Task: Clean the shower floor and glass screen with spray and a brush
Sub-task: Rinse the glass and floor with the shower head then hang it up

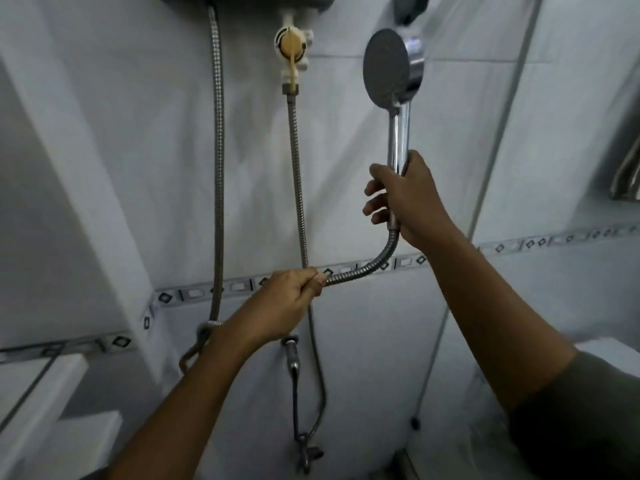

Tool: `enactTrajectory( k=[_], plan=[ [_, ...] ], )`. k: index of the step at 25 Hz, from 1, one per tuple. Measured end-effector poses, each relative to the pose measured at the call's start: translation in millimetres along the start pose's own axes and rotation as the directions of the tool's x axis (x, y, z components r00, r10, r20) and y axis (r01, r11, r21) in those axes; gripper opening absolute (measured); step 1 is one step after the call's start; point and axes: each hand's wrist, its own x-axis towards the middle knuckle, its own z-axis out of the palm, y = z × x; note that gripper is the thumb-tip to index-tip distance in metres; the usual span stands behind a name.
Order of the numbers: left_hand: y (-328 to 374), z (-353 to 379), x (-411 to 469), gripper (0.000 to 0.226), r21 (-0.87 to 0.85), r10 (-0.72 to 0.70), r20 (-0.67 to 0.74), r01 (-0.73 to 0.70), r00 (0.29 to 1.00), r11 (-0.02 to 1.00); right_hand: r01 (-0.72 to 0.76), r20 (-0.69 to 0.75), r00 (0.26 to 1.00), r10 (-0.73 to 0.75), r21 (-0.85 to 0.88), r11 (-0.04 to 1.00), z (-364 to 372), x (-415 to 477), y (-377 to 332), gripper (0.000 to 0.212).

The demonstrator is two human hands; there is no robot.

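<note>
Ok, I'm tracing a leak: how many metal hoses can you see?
3: left hose down the wall; middle hose under the valve; held hose, from the shower head in the right hand to the left hand. Left and held hoses may join behind the left arm.

Obstacles we log on the white tiled wall: a ribbed steel hose at left; a second ribbed hose hanging from the cream plastic valve; a chrome wall tap just under our left hand; a dark bracket just above the round chrome shower head. Open passage: the bare strip between the two hanging hoses, and the wider gap between valve hose and shower head, closed below by the curved ribbed hose.
</note>
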Motion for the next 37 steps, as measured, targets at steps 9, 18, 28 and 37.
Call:
enactTrajectory(
  k=[9,18,28,37],
  plan=[
    [-120.2,122.1,-90.4,0.048,-0.083,-0.306,0.374,0.36,0.876,0.929,-0.309,-0.14,0.942,0.304,-0.015,0.951,31.1,-118.0,174.8,0.019],
    [-193.3,205.8,-107.5,0.06,0.069,-0.692,0.295,0.708,0.659,0.703,-0.579,-0.212,0.796,0.566,0.003,0.815,51.7,-190.3,290.0,0.036],
    [-216.6,249.5,-77.0,0.042,0.116,-0.734,0.197,0.728,0.65,0.676,-0.643,-0.141,0.75,0.647,0.08,0.762,45.7,-211.5,319.9,0.024],
    [-217.9,265.4,-67.4,0.034,-0.152,-0.703,0.241,0.741,0.669,0.654,-0.561,-0.277,0.779,0.563,0.095,0.822,46.1,-195.8,318.0,0.026]
  ],
)
